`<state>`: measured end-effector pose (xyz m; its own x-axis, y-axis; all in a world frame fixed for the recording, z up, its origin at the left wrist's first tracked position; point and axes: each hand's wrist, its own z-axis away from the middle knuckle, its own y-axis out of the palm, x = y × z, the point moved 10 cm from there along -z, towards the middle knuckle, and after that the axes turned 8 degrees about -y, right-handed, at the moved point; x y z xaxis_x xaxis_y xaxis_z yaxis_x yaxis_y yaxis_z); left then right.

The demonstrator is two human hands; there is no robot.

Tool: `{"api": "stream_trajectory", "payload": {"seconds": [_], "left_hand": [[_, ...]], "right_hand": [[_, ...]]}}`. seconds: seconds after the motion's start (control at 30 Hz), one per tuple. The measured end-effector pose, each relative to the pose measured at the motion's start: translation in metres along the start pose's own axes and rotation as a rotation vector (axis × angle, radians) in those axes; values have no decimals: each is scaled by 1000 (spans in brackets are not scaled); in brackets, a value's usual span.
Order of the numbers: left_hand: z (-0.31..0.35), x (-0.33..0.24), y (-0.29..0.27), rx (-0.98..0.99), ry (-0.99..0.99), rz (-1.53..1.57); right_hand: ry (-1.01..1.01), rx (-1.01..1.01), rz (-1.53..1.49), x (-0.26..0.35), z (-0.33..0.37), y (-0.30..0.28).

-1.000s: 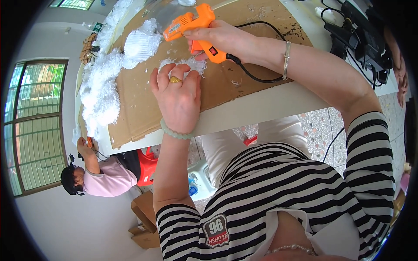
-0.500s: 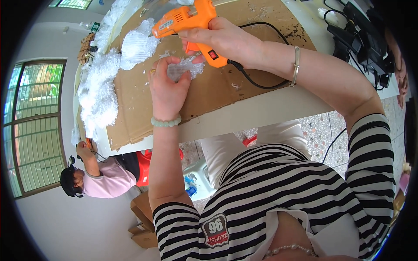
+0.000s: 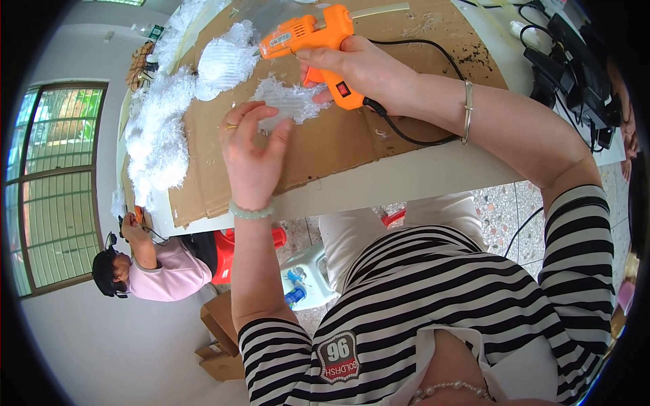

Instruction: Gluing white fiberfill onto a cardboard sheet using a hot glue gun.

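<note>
Filling right grip (image 3: 374,73): labelled orange glue gun (image 3: 328,39)

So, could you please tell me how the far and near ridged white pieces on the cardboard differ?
The far piece looks rounder, the near piece more ragged. The far piece looks bright white, the near piece duller. The far piece lies further left than the near piece. Both show ridges and lie on the cardboard.

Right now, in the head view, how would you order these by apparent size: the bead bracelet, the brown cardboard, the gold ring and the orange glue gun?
1. Brown cardboard, partly covered
2. Orange glue gun
3. Bead bracelet
4. Gold ring, on the left hand
</note>
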<state>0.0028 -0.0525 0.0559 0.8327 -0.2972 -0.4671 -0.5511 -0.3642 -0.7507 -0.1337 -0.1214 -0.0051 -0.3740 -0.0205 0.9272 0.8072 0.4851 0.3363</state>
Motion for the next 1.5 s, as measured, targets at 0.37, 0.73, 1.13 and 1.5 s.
{"api": "stream_trajectory", "payload": {"seconds": [0.37,0.73,1.13,1.5], "left_hand": [[6,-32,26,-27,352,-383],[-19,2,13,-149,130,-150],[44,-55,27,161,361,-343],[21,-41,37,191,260,-268]], "right_hand": [[11,14,41,-3,-1,0],[-14,31,49,-6,-5,-2],[21,4,17,-2,0,0],[-11,-45,25,4,2,-3]]}}
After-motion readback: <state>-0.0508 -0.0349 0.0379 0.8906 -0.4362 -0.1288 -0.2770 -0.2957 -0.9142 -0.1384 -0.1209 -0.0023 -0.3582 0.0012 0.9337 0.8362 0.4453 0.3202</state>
